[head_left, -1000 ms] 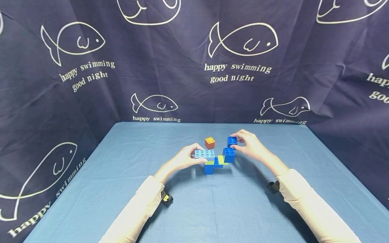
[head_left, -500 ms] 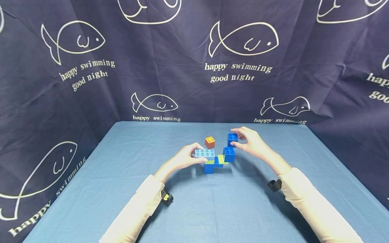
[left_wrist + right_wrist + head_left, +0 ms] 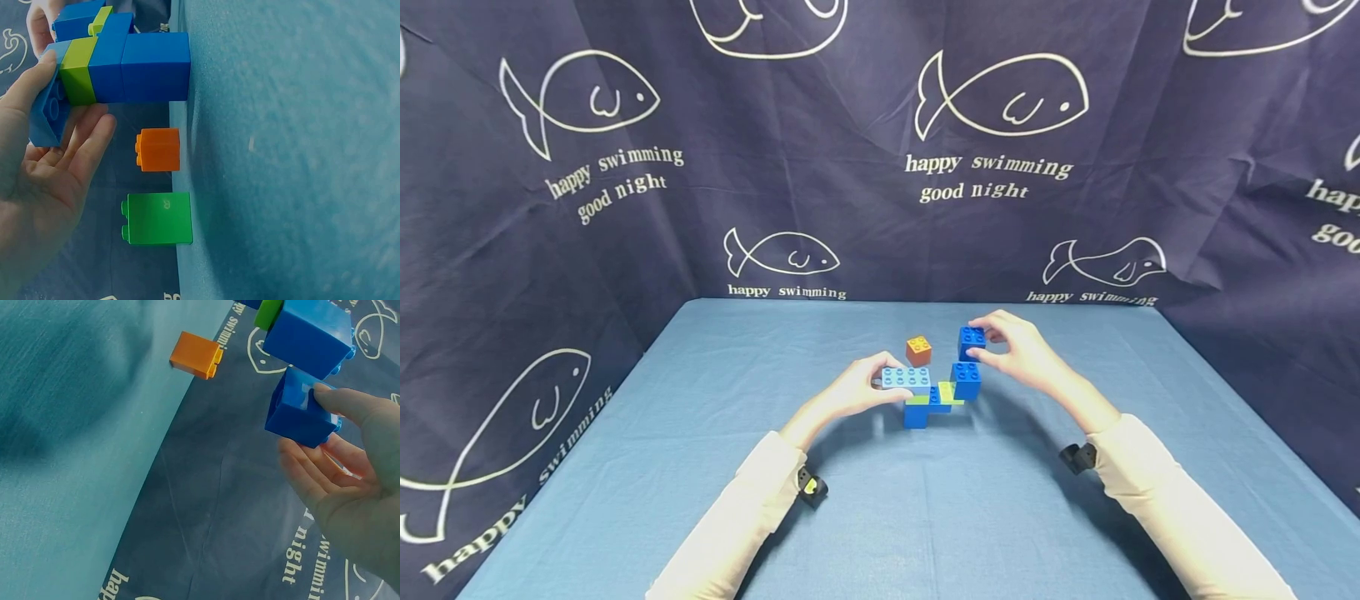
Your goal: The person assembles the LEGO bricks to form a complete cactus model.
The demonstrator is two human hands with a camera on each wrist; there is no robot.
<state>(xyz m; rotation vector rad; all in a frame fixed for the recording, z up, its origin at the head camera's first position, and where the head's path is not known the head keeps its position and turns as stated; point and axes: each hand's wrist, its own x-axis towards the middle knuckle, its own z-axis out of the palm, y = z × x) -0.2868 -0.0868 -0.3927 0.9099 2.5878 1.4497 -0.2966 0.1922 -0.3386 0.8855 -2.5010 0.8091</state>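
My left hand pinches a light blue eight-stud brick between thumb and fingers. This brick tops a joined build: under it come a lime brick and blue bricks reaching down to the table. From there the build runs right through a lime piece to a raised blue four-stud brick. Just beyond that brick in the head view, my right hand grips a separate blue four-stud brick by its sides, studs up. In the right wrist view the two blue bricks are close together.
An orange four-stud brick stands on the table behind the build. A green brick shows beyond it in the left wrist view, hidden in the head view. A dark fish-print curtain hangs round the blue table.
My right hand has raised its blue brick slightly, then shifted it a little left behind the build's raised blue brick. The left hand and the build have stayed in place.
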